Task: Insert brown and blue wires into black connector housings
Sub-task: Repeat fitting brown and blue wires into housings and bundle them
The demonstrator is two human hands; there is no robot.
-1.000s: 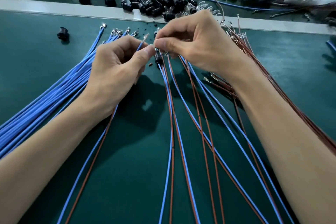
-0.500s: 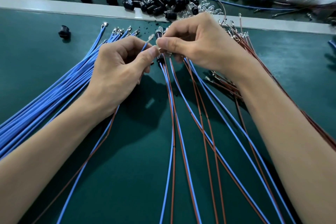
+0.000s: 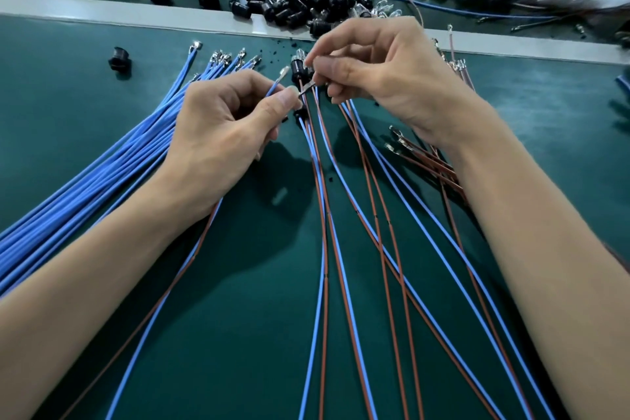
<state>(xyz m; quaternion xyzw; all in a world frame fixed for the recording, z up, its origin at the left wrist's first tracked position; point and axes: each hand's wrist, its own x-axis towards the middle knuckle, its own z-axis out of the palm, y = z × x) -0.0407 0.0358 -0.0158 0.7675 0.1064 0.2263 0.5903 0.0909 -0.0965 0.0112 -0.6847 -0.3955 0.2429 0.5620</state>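
Small black cylindrical connector housing (image 3: 297,73) is over the green mat (image 3: 85,85), pinched by our right hand (image 3: 385,78) between thumb and forefinger. Our left hand (image 3: 231,126) pinches a blue wire (image 3: 272,87) and a brown wire (image 3: 208,225), with their metal terminals just beside the housing. Blue wire bundle (image 3: 102,174) to the left. Pile of loose black housings (image 3: 300,0) behind.

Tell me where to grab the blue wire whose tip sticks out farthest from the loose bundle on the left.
Pinch the insulation just behind its metal terminal, coming from above on its left side. That blue wire is the outermost of the bundle and its tip lies apart from the other terminals, so a pinch probably fits there without snagging neighbours.
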